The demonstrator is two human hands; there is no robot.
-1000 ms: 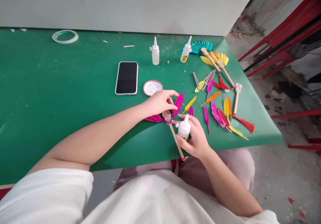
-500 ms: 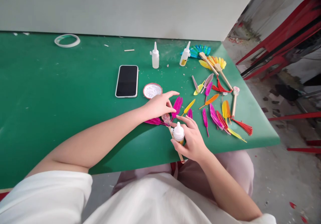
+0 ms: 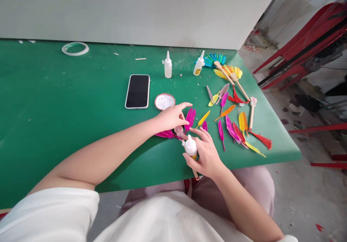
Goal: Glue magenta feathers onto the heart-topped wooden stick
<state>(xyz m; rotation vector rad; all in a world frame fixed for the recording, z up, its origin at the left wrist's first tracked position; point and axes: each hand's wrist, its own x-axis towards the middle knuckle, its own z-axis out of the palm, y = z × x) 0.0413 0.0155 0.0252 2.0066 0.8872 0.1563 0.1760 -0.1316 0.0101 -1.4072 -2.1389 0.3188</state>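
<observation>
My left hand rests on the green table, fingertips pressed on magenta feathers fanned around the top of a wooden stick. My right hand is closed round a small white glue bottle, its nozzle pointing at the spot where the feathers meet the stick. The stick's lower end juts past the table's front edge, mostly hidden by my right hand.
Loose magenta, yellow, orange and red feathers lie to the right. Finished feather fans on sticks sit at the far right corner. A phone, a round lid, two glue bottles and a tape ring are further back.
My right hand has carried the glue bottle left and toward me, nearer the stick's top. My left hand has stayed on the feathers. The view has tilted a little.
</observation>
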